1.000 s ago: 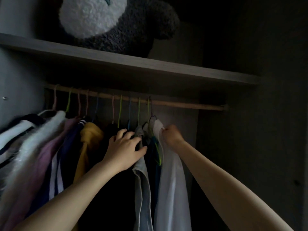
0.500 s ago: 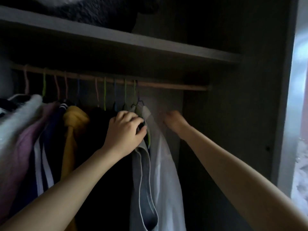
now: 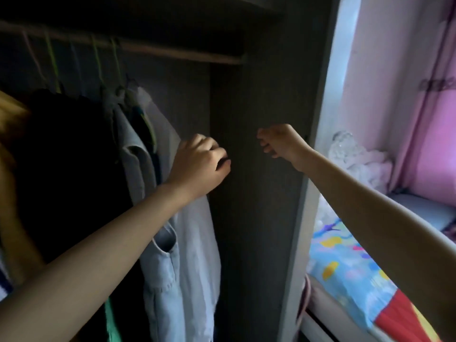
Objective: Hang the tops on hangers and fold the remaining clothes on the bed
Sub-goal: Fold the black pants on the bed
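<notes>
While your left hand (image 3: 199, 166) curls at the white top's (image 3: 197, 255) shoulder, its grip impossible to tell, your right hand (image 3: 278, 141) hangs loosely curled and empty. Rightmost on the rail (image 3: 185, 53), the top looks soft and light; grasp both shoulders.

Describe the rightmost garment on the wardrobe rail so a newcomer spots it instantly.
Inside the wardrobe, follow the wooden rail right to the last hanging item. It is the white top, partly behind the left hand; unlike the pale denim piece beside it, it shows no pocket.
</notes>
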Motion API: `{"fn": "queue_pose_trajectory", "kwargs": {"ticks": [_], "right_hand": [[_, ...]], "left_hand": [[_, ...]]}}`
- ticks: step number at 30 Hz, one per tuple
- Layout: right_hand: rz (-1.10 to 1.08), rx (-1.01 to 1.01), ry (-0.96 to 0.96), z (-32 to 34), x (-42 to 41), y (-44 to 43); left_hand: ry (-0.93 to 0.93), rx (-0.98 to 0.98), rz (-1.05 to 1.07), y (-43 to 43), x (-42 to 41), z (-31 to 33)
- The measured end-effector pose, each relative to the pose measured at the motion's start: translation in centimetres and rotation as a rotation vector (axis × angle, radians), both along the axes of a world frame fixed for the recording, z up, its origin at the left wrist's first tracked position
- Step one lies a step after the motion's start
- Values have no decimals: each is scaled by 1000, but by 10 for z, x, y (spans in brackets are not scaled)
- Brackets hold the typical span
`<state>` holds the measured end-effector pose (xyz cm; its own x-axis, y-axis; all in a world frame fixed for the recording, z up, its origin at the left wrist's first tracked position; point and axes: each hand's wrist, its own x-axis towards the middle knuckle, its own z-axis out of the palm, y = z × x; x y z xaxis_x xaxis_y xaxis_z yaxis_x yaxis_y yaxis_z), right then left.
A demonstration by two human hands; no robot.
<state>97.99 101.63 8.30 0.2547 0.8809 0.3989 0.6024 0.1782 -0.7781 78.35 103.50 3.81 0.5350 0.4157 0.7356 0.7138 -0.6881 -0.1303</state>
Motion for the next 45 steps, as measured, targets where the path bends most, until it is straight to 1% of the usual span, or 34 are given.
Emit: {"fn": "queue_pose_trajectory", "kwargs": {"ticks": [3,6,9,13,16,18,20,22,27,31,35,41,45], "right_hand": [[-66,-6,-7,-18,33,-30],[-158,-87,-10,-39,75,-74],[-283,-169,-34,-63,121,-136],[-450,-348,-153,-88,174,-239],[-553,-404,-138,-108,203,-321],[-675,-398,-132,-128,220,-374],[-779,-392,-69,-146,232,-426],[-831,-423,-3,-160,241,-469],[-988,-448,70,-179,258,-561],[-1054,-505,125,-196,275,-604],[-1134,-539,143,-207,312,-634],[-1208,-598,182,-214,379,-652],[-1264,-637,223,-228,409,-654]], "left_hand": [[-53,-102,-84,-10,28,-15],[-80,-176,-182,-28,71,-40],[-54,-255,-278,-56,122,-66],[-24,-350,-384,-114,187,-92],[-4,-376,-477,-165,229,-111],[23,-427,-568,-203,255,-122],[43,-479,-649,-238,279,-132],[41,-498,-712,-267,298,-142],[78,-561,-843,-331,352,-149],[113,-617,-945,-358,398,-156],[171,-654,-1006,-372,454,-170],[196,-708,-1052,-376,546,-189],[244,-744,-1066,-373,593,-206]]}}
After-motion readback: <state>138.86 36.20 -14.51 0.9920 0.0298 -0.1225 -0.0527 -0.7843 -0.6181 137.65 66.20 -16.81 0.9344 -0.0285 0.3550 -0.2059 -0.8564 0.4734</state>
